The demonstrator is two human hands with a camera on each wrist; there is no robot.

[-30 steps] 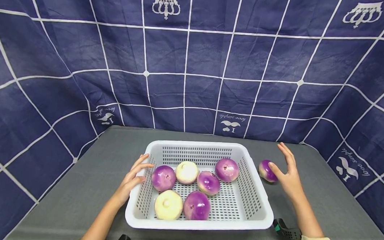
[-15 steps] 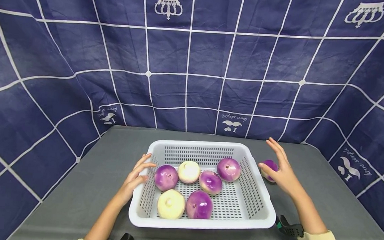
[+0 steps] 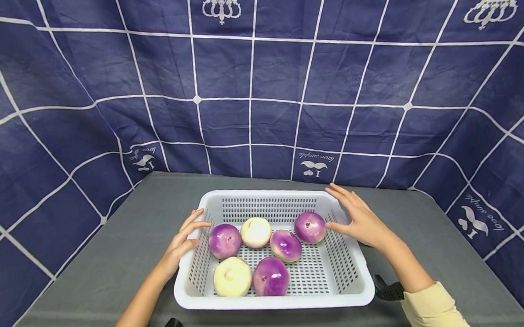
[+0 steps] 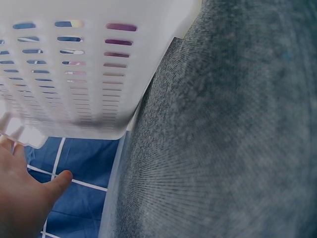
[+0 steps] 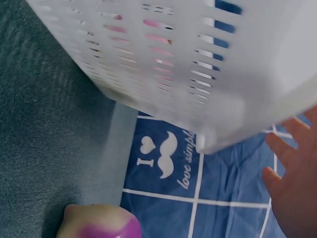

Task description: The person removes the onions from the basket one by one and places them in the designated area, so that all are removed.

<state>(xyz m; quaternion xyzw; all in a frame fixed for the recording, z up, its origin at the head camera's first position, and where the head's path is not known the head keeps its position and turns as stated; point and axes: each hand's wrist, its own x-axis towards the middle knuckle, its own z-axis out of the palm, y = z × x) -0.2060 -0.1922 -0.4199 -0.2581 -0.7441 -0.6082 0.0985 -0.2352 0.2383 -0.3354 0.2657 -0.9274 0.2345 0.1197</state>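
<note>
A white slotted plastic basket (image 3: 272,306) holds several turnips. My left hand (image 3: 175,250) is at its left rim, fingers extended over the edge beside a purple turnip (image 3: 225,241). My right hand (image 3: 363,223) reaches over the back right rim with fingers spread and nothing held. Its thumb tip overlaps the edge of the back right purple turnip (image 3: 310,227) in the head view. Two pale turnips (image 3: 232,276) show their cream sides up. Outside the basket on the right lies another turnip (image 5: 101,223), mostly hidden behind my right hand in the head view.
The basket stands on a grey cloth-covered table (image 3: 105,269). A blue curtain (image 3: 275,85) with white grid lines hangs behind and at both sides. Black wrist straps (image 3: 389,288) sit on both arms.
My right hand has moved left, from beside the loose turnip to over the basket's right rim. My left hand has stayed at the left rim, and the turnips keep their places.
</note>
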